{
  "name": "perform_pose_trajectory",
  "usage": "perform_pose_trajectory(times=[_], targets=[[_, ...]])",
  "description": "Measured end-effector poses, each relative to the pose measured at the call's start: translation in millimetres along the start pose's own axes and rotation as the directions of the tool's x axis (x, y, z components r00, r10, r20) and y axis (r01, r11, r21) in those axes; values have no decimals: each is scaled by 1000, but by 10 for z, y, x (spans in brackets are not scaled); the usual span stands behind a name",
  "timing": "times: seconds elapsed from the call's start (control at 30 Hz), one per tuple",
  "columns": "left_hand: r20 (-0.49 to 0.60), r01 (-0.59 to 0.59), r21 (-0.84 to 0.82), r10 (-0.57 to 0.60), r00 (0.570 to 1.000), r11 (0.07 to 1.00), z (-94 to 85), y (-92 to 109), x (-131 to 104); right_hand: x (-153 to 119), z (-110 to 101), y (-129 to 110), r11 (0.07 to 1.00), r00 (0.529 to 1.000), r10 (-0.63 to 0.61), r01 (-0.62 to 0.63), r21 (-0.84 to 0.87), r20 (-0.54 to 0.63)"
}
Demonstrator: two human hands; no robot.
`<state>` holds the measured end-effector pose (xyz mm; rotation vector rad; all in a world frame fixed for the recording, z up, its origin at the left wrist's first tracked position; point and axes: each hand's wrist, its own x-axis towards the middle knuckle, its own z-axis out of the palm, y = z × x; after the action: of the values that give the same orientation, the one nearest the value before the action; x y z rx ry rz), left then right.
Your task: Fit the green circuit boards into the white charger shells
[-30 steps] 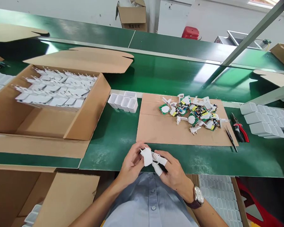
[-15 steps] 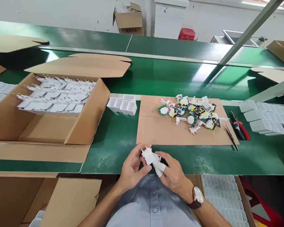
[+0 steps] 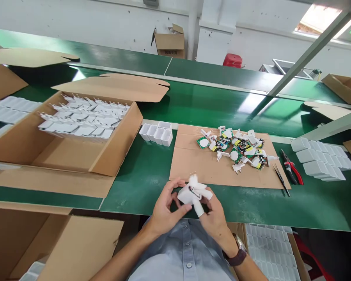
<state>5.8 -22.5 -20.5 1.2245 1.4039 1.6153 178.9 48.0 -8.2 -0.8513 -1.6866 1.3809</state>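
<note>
At the table's near edge, my left hand (image 3: 165,207) is closed on a white plastic charger case (image 3: 185,196), thumb in front and fingers behind. My right hand (image 3: 215,214), with white finger cots (image 3: 198,208) on its thumb and finger, grips a white plug piece (image 3: 194,181) at the case's open side. The plug's pins point up and away from me. A thin dark line shows between case and plug piece; whether they are joined I cannot make out. Beyond the hands, a cardboard sheet (image 3: 193,171) carries a pile of green circuit boards (image 3: 235,155) with white plugs attached.
Tweezers (image 3: 281,180) and red-handled pliers (image 3: 292,168) lie right of the pile. White cases stand in rows (image 3: 316,168) at far right and in a small group (image 3: 158,132) at centre left. An open carton (image 3: 117,150) with rows of white plug units stands left.
The white plug and case have been turned in my hands, so the case's side now faces left and the pins point away. My head view has shifted and tilted slightly.
</note>
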Motion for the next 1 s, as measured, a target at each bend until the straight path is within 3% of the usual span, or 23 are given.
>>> perform_pose_trajectory(times=[0.03,0.1,0.13,0.2,0.27,0.5,0.63,0.83,1.0], targets=[[7,-75,84,75,997,994,25,28,1,20,13,-40,964,987,160,-151,219,-23],[30,-216,220,215,976,951,78,102,12,54,39,-132,753,909,416,-366,547,35],[30,-274,262,276,961,925,105,145,23,66,52,-178,643,869,487,-423,639,86],[10,-349,309,364,931,885,149,229,55,80,75,-260,495,822,544,-476,727,168],[-6,-379,341,406,914,860,178,302,89,84,91,-319,426,803,551,-504,751,226],[-16,-408,392,450,893,824,197,408,101,82,101,-391,381,767,573,-561,735,289],[-17,-414,411,461,887,812,196,418,80,73,122,-411,392,772,570,-558,732,283],[-21,-392,419,440,898,819,189,444,77,41,148,-385,355,755,595,-553,754,274],[-3,-332,391,362,932,858,164,428,70,8,146,-296,308,735,623,-546,779,268]])
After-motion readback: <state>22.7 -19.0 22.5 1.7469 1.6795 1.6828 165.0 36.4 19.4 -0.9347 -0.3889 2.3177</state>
